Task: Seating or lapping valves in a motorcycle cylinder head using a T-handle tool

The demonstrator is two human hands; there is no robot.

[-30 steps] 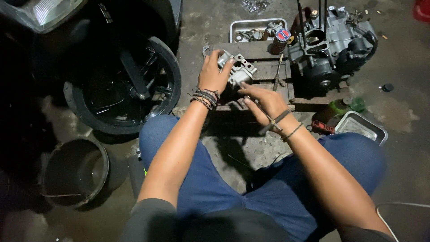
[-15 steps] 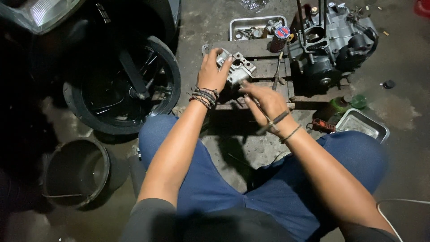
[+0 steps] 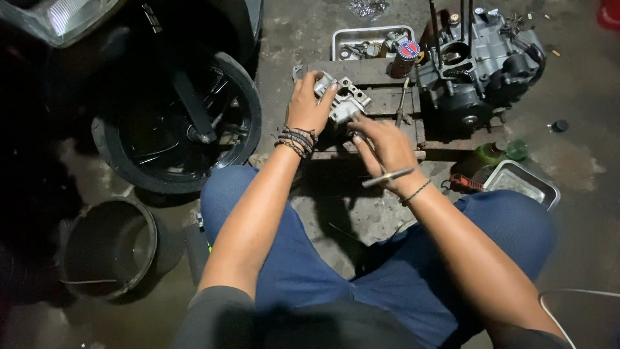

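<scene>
Beyond both hands an engine block [image 3: 481,68] stands on a wooden pallet [image 3: 381,103], where the left hand [image 3: 309,106] grips a grey metal engine part [image 3: 342,100] while the right hand [image 3: 387,148], just beside it, pinches a thin metal tool [image 3: 387,176].

my only view sits on my head, looking steeply down and forward over my knees, close above the wooden block [image 3: 381,97] by the engine [image 3: 481,64]

motorcycle repair workshop: engine [image 3: 481,61], wheel [image 3: 177,123]
</scene>
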